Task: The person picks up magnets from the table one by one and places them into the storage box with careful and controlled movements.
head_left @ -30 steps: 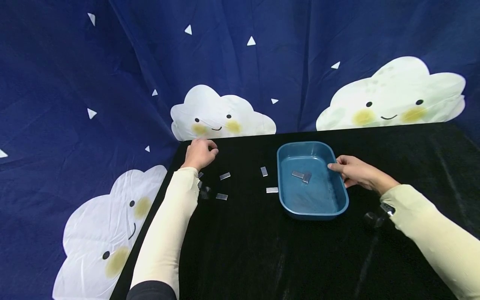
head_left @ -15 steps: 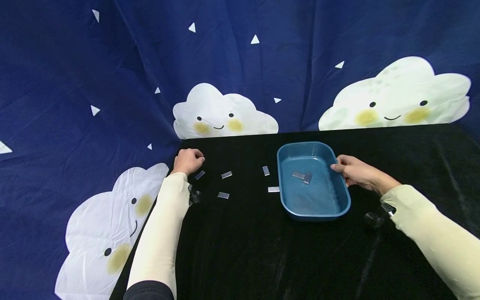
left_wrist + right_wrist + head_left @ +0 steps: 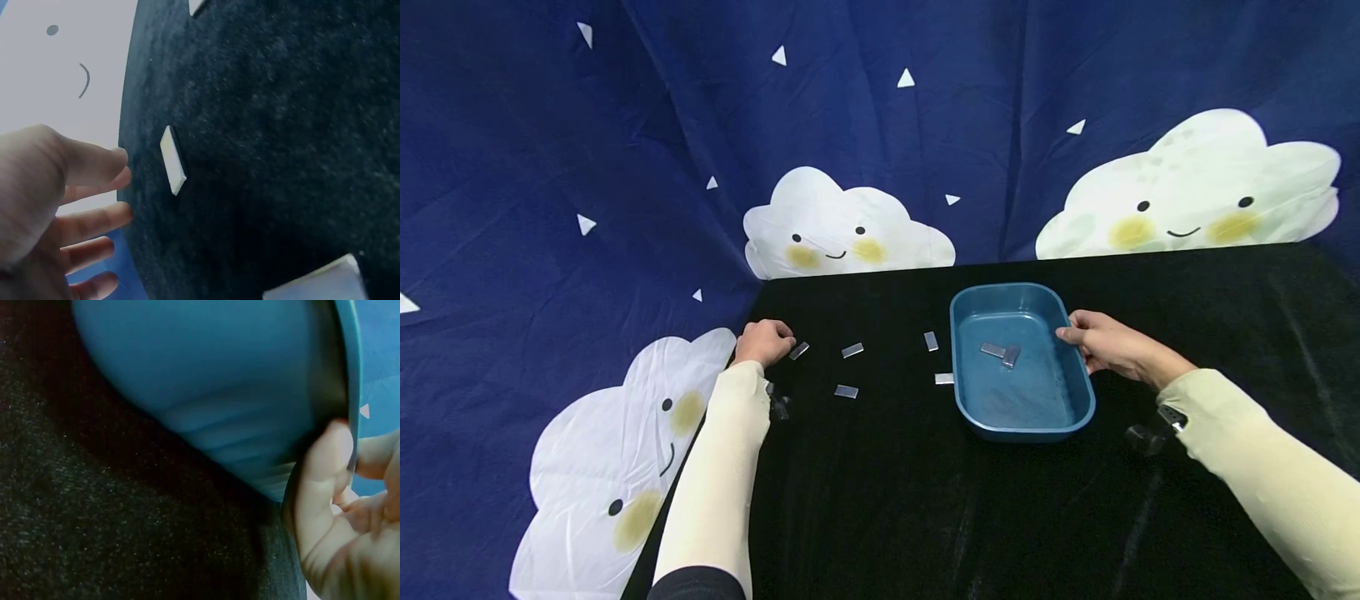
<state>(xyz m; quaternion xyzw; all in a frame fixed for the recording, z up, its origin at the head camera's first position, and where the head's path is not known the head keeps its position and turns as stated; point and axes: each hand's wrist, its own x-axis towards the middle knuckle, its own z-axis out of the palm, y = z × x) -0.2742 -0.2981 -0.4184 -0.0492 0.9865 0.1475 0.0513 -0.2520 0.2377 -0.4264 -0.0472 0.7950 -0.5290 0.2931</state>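
My left hand point(image 3: 763, 342) hovers over the left end of the black table, just beside a small flat silver-grey piece point(image 3: 800, 351). In the left wrist view, its fingers are loosely bent, hold nothing, and stand apart from the nearest piece point(image 3: 172, 160). My right hand point(image 3: 1112, 343) grips the right rim of a blue rectangular tub point(image 3: 1022, 404), its thumb and fingers on either side of the wall point(image 3: 355, 369). Two silver-grey pieces point(image 3: 992, 349) lie touching or overlapping inside the tub. Whether the tub rests on the table is hard to tell.
More flat pieces lie spread on the black cloth: one point(image 3: 852, 350) and another point(image 3: 846, 391) left of centre, one point(image 3: 931, 341) near the tub, one point(image 3: 943, 378) partly hidden by its left wall. A blue curtain point(image 3: 865, 100) with clouds borders the back and left.
My left hand has moved left and nearer, uncovering a flat piece that the hand and forearm had mostly hidden. My right hand keeps its grip on the tub, which has barely shifted.
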